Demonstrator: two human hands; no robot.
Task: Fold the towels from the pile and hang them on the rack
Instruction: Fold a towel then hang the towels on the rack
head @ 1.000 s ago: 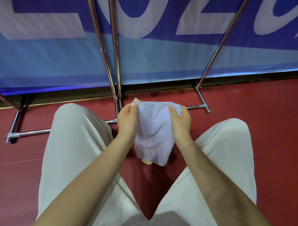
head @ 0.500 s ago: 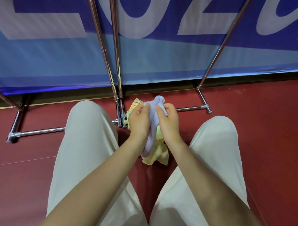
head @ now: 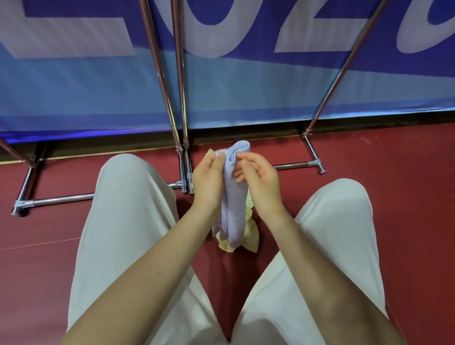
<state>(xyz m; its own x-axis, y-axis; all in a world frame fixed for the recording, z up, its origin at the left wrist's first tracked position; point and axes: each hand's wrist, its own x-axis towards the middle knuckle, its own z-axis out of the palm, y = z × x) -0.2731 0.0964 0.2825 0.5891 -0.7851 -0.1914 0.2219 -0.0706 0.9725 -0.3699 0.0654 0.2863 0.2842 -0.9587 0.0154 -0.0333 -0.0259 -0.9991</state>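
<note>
Head view: looking down between the knees of someone in pale trousers [head: 125, 220], over a dark red floor [head: 402, 206].
Towel in hand: lavender towel [head: 234, 198], doubled lengthwise, hanging in a narrow strip so the edges line up.
Left hand [head: 208, 179]: pinched tight on the top fold, carrying the weight.
Right hand [head: 260, 183]: fingers loose and half-open, only fingertips brushing the cloth, likely free to smooth it.
Pile: yellow towel [head: 247, 238] on the floor directly beneath, waiting.
Rack: chrome rack [head: 177, 92] rising just beyond the hands; no hanging bar in view.
Next: probably one more fold, then lift to hang.
</note>
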